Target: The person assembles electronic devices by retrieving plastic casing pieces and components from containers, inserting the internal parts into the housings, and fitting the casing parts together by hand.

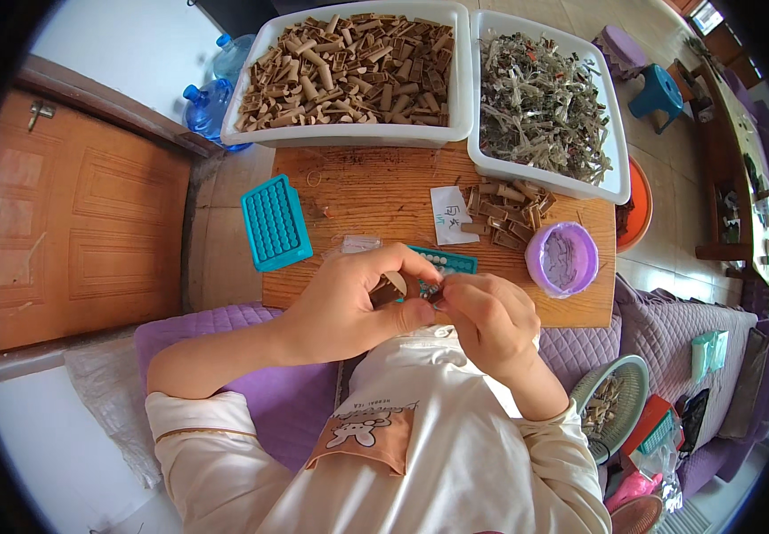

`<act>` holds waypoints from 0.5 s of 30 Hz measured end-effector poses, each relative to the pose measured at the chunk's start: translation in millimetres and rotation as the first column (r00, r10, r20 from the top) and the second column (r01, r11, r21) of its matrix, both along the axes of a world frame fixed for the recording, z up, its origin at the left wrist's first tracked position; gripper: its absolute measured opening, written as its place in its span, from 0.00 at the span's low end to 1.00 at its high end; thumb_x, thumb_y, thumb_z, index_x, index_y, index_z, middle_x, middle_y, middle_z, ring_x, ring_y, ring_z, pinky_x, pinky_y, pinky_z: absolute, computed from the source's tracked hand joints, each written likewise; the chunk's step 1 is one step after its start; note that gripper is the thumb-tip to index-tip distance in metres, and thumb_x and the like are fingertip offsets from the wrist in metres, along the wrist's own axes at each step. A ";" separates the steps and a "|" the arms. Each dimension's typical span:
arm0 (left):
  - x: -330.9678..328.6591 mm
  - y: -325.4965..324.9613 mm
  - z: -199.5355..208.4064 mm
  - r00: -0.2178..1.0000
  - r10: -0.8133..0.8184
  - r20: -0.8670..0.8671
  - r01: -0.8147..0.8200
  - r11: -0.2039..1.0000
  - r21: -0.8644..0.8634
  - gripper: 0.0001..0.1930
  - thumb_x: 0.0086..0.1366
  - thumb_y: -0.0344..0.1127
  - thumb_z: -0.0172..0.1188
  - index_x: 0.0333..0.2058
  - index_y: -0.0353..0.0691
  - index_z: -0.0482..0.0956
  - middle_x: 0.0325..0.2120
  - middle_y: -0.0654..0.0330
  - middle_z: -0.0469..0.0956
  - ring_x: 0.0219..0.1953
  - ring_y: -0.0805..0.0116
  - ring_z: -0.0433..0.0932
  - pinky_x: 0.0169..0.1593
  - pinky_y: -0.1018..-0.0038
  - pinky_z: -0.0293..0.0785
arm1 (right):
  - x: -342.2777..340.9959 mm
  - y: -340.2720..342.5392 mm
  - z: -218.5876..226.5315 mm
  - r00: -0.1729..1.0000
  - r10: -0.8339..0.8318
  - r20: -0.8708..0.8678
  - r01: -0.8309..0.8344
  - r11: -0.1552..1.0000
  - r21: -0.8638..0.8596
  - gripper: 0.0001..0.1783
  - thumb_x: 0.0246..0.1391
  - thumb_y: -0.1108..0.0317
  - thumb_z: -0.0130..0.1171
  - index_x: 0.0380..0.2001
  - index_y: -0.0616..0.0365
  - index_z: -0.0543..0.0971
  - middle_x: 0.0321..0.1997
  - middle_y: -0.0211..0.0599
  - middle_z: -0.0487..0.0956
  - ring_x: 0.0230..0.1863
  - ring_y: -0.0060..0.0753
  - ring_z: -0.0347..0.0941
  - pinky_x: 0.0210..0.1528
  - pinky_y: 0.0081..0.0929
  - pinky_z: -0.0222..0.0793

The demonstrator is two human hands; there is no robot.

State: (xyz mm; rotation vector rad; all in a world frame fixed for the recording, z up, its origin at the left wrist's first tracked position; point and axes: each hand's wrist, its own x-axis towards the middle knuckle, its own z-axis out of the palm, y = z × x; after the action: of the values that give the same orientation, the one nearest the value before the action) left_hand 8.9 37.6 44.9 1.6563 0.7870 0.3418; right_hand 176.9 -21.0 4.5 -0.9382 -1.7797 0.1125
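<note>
My left hand [344, 294] is closed above the table's near edge, its thumb and forefinger curled toward each other. In the gap between them shows a brown, curved shell piece [390, 289], apparently cupped in the hand. My right hand [494, 320] meets the left fingertips in a pinch; what it grips is small and mostly hidden. Small bluish bits show at the fingertips. Just beyond the hands lies a teal tray [463, 264] with round white pieces in its wells, partly covered by my fingers.
Another teal tray [276, 222] lies left on the wooden table [366, 187]. A purple tub [590, 258], loose brown shells [509, 214] and a paper slip [449, 218] are at the right. Behind stand white bins of brown shells [353, 133] and tangled clear strips [616, 160].
</note>
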 end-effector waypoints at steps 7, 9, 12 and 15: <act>1.8 5.7 -10.1 0.992 0.036 0.122 -0.063 0.971 0.229 0.09 0.53 0.34 0.58 0.29 0.37 0.71 0.19 0.63 0.73 0.19 0.81 0.68 0.22 0.83 0.63 | -15.2 -7.8 -2.3 0.977 -0.143 -0.160 0.089 0.948 -0.306 0.12 0.36 0.84 0.54 0.27 0.62 0.68 0.26 0.38 0.73 0.23 0.34 0.71 0.22 0.23 0.67; 1.3 6.4 -8.1 0.994 0.049 0.094 -0.061 0.990 0.128 0.08 0.53 0.34 0.57 0.28 0.37 0.70 0.20 0.63 0.73 0.21 0.80 0.69 0.24 0.83 0.64 | -18.6 -8.2 -4.4 0.968 -0.182 -0.173 0.124 0.945 -0.302 0.11 0.36 0.84 0.55 0.27 0.61 0.68 0.26 0.37 0.73 0.23 0.33 0.71 0.22 0.22 0.66; 1.3 2.5 -5.0 0.982 0.098 0.161 -0.126 0.977 0.173 0.07 0.53 0.33 0.56 0.28 0.37 0.70 0.20 0.65 0.72 0.23 0.81 0.69 0.26 0.82 0.65 | -23.4 -7.4 -7.0 0.951 -0.219 -0.218 0.162 0.955 -0.250 0.12 0.35 0.83 0.57 0.27 0.61 0.68 0.25 0.37 0.73 0.21 0.32 0.70 0.20 0.22 0.66; 0.4 1.1 -2.8 0.977 0.137 0.161 -0.150 0.986 0.072 0.06 0.52 0.31 0.56 0.28 0.37 0.70 0.22 0.65 0.71 0.24 0.80 0.69 0.28 0.83 0.65 | -24.1 -5.3 -7.3 0.951 -0.234 -0.202 0.200 0.964 -0.176 0.12 0.34 0.83 0.57 0.27 0.62 0.69 0.23 0.36 0.72 0.20 0.31 0.70 0.20 0.21 0.65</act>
State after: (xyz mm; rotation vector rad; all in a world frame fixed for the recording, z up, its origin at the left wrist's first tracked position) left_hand 9.4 38.7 42.0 1.6318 0.7848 0.6056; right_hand 152.8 -26.3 -2.8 -1.1806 -1.4677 0.2075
